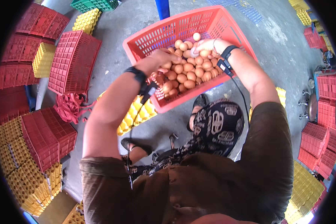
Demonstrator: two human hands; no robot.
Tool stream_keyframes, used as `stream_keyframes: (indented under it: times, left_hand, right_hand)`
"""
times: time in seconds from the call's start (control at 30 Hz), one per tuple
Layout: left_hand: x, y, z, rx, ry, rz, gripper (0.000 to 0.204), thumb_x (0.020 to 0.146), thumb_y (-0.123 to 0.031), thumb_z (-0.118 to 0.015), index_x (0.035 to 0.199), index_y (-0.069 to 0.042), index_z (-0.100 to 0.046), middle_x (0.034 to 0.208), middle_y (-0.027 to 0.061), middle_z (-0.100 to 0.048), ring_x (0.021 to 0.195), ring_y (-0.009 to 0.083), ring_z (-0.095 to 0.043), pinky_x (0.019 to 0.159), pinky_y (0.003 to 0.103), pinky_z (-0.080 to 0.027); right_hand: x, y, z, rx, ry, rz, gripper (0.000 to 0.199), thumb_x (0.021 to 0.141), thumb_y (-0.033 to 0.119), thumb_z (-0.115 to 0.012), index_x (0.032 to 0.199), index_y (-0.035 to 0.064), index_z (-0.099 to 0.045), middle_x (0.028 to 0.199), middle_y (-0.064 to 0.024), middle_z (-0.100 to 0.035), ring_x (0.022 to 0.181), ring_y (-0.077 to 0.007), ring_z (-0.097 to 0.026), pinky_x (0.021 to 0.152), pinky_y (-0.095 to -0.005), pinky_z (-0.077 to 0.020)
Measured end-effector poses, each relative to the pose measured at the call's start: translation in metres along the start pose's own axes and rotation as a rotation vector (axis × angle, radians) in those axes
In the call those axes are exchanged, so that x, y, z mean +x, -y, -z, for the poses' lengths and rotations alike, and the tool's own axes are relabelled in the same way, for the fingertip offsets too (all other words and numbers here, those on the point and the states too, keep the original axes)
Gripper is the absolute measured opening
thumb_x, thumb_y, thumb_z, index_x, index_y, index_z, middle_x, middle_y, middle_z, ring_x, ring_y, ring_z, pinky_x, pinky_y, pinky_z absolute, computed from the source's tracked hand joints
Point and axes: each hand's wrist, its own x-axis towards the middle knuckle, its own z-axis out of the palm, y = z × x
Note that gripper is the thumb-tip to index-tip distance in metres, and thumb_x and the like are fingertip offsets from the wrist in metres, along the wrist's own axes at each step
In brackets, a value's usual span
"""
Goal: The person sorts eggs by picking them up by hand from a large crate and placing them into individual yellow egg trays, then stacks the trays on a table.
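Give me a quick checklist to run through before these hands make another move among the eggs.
1. Red basket standing upright: ok.
2. Brown eggs inside the basket: ok, piled together within its walls.
3. Left hand and right hand at the pile: ok, both reach in over the eggs.
4. Grip of each hand: cannot tell, the fingers are blurred or partly hidden.
5. Shells free of cracks: cannot tell, too small to judge and many eggs lie underneath.
6. Yellow egg tray on the floor fully in view: not ok, the left forearm covers part of it.
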Motion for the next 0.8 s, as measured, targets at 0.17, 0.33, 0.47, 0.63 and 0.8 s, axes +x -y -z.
stream_keyframes:
  times: [0.17, 0.33, 0.47, 0.63, 0.8]
  left_hand:
    - [0.071, 0.005, -0.026, 0.356, -0.106, 0.184, 0.049, 0.074, -0.03, -0.075, 0.11, 0.0, -0.061, 0.102, 0.0109, -0.056, 0.083, 0.0184, -0.06, 0.063, 0.032, -0.05]
    - [0.108, 0.006, -0.046, 0.21, -0.225, 0.182, 0.049, 0.078, -0.026, -0.074, 0.124, -0.014, -0.061, 0.123, 0.0136, -0.051, 0.105, 0.0211, -0.058, 0.077, 0.032, -0.053]
    - [0.114, 0.002, -0.044, 0.669, -0.421, -0.087, 0.052, 0.079, -0.027, -0.073, 0.127, -0.018, -0.055, 0.132, 0.0151, -0.042, 0.113, 0.0321, -0.055, 0.088, 0.04, -0.051]
    - [0.105, -0.016, -0.048, 0.971, -0.429, -0.065, 0.048, 0.081, -0.016, -0.065, 0.127, -0.022, -0.054, 0.138, 0.0127, -0.035, 0.123, 0.0378, -0.047, 0.099, 0.043, -0.047]
    - [0.072, -0.023, -0.022, 1.155, -0.186, 0.074, 0.043, 0.082, -0.021, -0.064, 0.125, -0.019, -0.059, 0.133, 0.0165, -0.043, 0.124, 0.0373, -0.048, 0.099, 0.043, -0.046]
  right_hand:
    - [-0.015, 0.011, -0.002, 0.113, -0.06, 0.004, 0.022, 0.073, 0.021, -0.075, 0.093, 0.0135, -0.068, 0.088, 0.0032, -0.065, 0.074, -0.0055, -0.051, 0.059, -0.0227, -0.0376]
    - [0.007, -0.009, 0.03, 0.059, -0.059, 0.117, 0.021, 0.074, 0.019, -0.072, 0.092, 0.0137, -0.065, 0.09, 0.0035, -0.063, 0.082, -0.0088, -0.051, 0.073, -0.0233, -0.0365]
    - [0.005, 0.022, 0.021, -0.045, -0.242, 0.068, 0.033, 0.08, 0.024, -0.066, 0.113, 0.0221, -0.067, 0.09, 0.0026, -0.066, 0.074, -0.0095, -0.053, 0.056, -0.0296, -0.0393]
    - [0.039, 0.023, 0.01, -0.041, -0.524, 0.099, 0.036, 0.092, 0.032, -0.052, 0.121, 0.0112, -0.058, 0.096, -0.0111, -0.065, 0.09, -0.0222, -0.059, 0.077, -0.0399, -0.0475]
    - [0.069, 0.003, 0.012, -0.324, -0.665, -0.19, 0.036, 0.092, 0.027, -0.055, 0.121, 0.0067, -0.058, 0.107, -0.0141, -0.066, 0.093, -0.0242, -0.064, 0.078, -0.0368, -0.052]
